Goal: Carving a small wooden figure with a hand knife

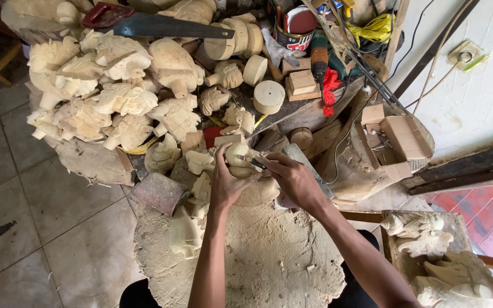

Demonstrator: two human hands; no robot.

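i'm mid-carve, i judge: my left hand (223, 185) fingers wrap the pale wood carving (239, 158) at frame centre on the tabletop (269, 262), my right hand (292, 178) fingers pinch a small chisel (252, 162) against it. next cut wants a steady grip and light pressure.

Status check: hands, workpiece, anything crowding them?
Left hand grips pale wood carving. Right hand holds small carving tool against it. Loose carved pieces crowd the left side; sawdust-covered block beneath.
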